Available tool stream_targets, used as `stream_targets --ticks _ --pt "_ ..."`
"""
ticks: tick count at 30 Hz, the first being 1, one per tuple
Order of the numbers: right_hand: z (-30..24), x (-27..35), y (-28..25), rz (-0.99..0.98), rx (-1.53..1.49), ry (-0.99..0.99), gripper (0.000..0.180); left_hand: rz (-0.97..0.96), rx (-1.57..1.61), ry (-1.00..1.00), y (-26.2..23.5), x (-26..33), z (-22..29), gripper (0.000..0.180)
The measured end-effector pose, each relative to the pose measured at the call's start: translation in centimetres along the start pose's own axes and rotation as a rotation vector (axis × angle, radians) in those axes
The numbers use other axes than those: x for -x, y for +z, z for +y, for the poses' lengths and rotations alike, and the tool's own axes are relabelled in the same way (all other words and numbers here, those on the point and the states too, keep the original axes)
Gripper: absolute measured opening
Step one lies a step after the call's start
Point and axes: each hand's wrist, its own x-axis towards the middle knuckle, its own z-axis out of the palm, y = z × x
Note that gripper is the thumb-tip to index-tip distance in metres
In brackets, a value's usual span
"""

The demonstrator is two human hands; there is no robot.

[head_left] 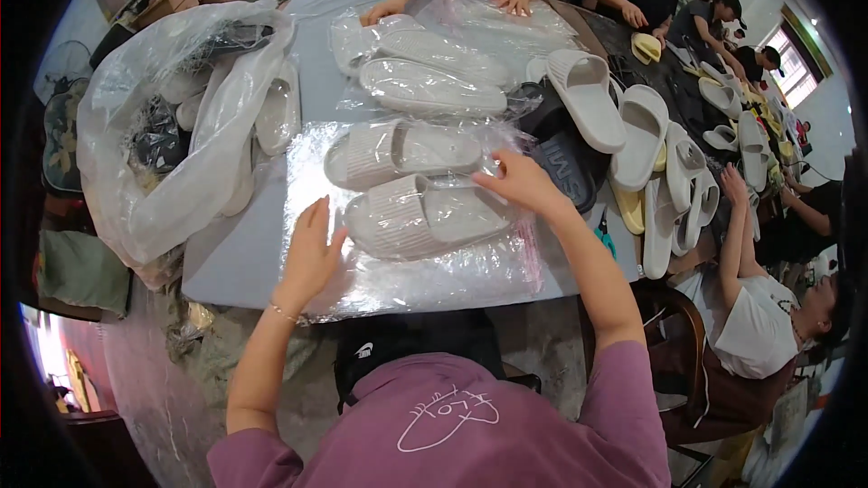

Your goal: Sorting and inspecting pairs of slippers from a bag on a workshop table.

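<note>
A pair of pale grey slide sandals lies side by side in front of me, the farther slide [438, 146] and the nearer slide [389, 217] both pointing left. They lie in a clear plastic bag [425, 280] with a pink strip near its right edge. My left hand [310, 253] rests at the bag's left side by the toes, fingers stretched out and apart. By the heels, at the right, my right hand [524, 185] has its fingers curled at the bag's edge; its fingertips are partly hidden.
Beyond lie bagged grey slides [434, 86], near another person's hands [384, 11]. A large clear sack [136, 190] with slides stands at left. Loose grey slides [642, 131] and a dark slide [565, 167] are piled right, near teal-handled scissors [606, 237]. People sit along the right.
</note>
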Motion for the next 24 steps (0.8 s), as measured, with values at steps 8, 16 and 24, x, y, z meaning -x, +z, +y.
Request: stream_targets --ticks 8,16,24 --pt "-1.3 2.1 -4.4 -0.435 -1.098 0.044 0.034 -0.065 -0.209 0.049 2.1 1.2 -2.1 0.056" --pt "3.6 4.2 -3.3 -0.266 -1.133 0.338 0.039 -0.079 -0.059 -0.223 -0.9 -1.0 1.8 0.035" --pt "0.5 3.7 -2.7 -0.082 -1.076 0.162 0.032 -0.199 0.586 -0.501 1.9 -1.4 1.3 0.029"
